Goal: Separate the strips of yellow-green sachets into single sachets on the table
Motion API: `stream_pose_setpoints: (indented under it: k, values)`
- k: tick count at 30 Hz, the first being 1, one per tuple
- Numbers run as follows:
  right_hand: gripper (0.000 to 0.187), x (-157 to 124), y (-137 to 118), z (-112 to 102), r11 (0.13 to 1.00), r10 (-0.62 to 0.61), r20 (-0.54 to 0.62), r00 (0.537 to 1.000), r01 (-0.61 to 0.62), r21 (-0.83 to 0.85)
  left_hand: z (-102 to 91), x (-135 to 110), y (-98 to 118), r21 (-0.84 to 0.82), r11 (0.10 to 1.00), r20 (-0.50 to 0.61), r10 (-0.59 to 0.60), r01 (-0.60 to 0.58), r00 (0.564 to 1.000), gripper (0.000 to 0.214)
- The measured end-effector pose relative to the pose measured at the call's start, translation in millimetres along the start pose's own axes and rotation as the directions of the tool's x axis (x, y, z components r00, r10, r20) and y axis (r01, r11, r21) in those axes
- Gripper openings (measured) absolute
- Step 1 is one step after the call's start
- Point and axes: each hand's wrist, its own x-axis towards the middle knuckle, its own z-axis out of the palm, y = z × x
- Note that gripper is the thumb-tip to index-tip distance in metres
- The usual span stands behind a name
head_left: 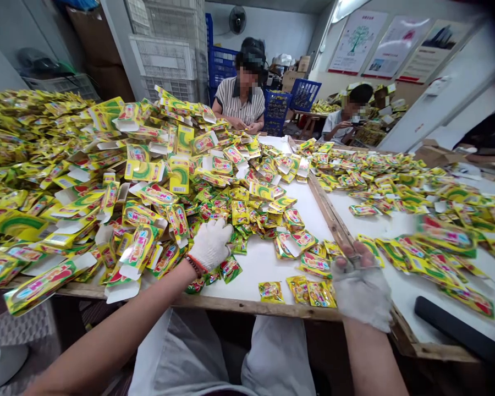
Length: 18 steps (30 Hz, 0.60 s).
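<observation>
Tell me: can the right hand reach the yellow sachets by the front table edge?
Probably yes: the gloved right hand sits just beside those sachets, with only white tabletop between them.

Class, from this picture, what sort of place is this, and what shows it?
Probably a small packing workshop: heaps of yellow packets on a white wooden-framed table, and stacked plastic crates behind.

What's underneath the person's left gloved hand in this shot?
Printed yellow sachets lie on the white tabletop beside the left hand; whatever lies directly beneath it is covered and cannot be seen.
</observation>
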Motion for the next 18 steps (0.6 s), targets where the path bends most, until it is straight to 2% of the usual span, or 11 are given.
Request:
stream_pose_setpoints:
  k: [3, 5, 7, 9, 11, 12, 13, 14, 15, 18]
  values:
    - [0.034, -4.6, 1.7, 1.0, 0.972, 0.032, 0.144, 0.989, 0.003, -0.235, 3.7, 6.5, -2.6, 0.162, 0.986, 0.042, 0.04, -0.047, 0.998, 0.016]
    - [0.031, -8.1, 10.7, 1.3, 0.892, 0.061, 0.278, 0.959, 0.073, -0.446, 1.0, 2.7, -1.1, 0.172, 0.982, 0.0, 0.084, -0.083, 0.996, 0.019]
    - [0.023, -8.4, 22.5, -2.1, 0.794, 0.09, 0.4, 0.912, 0.176, -0.582, -2.9, -7.9, 3.2, 0.145, 0.975, -0.041, 0.177, -0.169, 0.983, 0.024]
    - [0.021, -6.5, 33.8, -7.6, 0.67, 0.129, 0.511, 0.85, 0.306, -0.677, -3.4, -23.4, 9.8, 0.082, 0.937, 0.0, 0.341, -0.34, 0.94, 0.026]
    - [0.031, -4.9, 42.2, -12.0, 0.526, 0.193, 0.59, 0.784, 0.425, -0.737, 1.9, -39.6, 16.8, -0.019, 0.867, 0.107, 0.496, -0.497, 0.862, 0.021]
    - [0.037, -4.6, 44.8, -13.0, 0.443, 0.223, 0.614, 0.757, 0.483, -0.756, 6.1, -46.6, 19.7, -0.071, 0.844, 0.156, 0.536, -0.532, 0.83, 0.021]
    - [0.041, -4.6, 46.3, -12.9, 0.366, 0.243, 0.632, 0.736, 0.534, -0.762, 10.4, -52.4, 21.9, -0.112, 0.838, 0.191, 0.545, -0.533, 0.817, 0.027]
    - [0.043, -4.8, 46.7, -11.9, 0.307, 0.25, 0.643, 0.724, 0.57, -0.762, 14.2, -56.6, 23.6, -0.135, 0.854, 0.207, 0.521, -0.503, 0.828, 0.033]
    - [0.041, -5.1, 45.9, -10.0, 0.257, 0.251, 0.649, 0.718, 0.597, -0.76, 17.2, -59.2, 25.1, -0.138, 0.883, 0.204, 0.469, -0.449, 0.859, 0.037]
    - [0.021, -5.6, 38.2, -1.2, 0.12, 0.276, 0.654, 0.705, 0.65, -0.751, 19.5, -58.8, 31.9, -0.079, 0.966, 0.155, 0.255, -0.245, 0.954, 0.037]
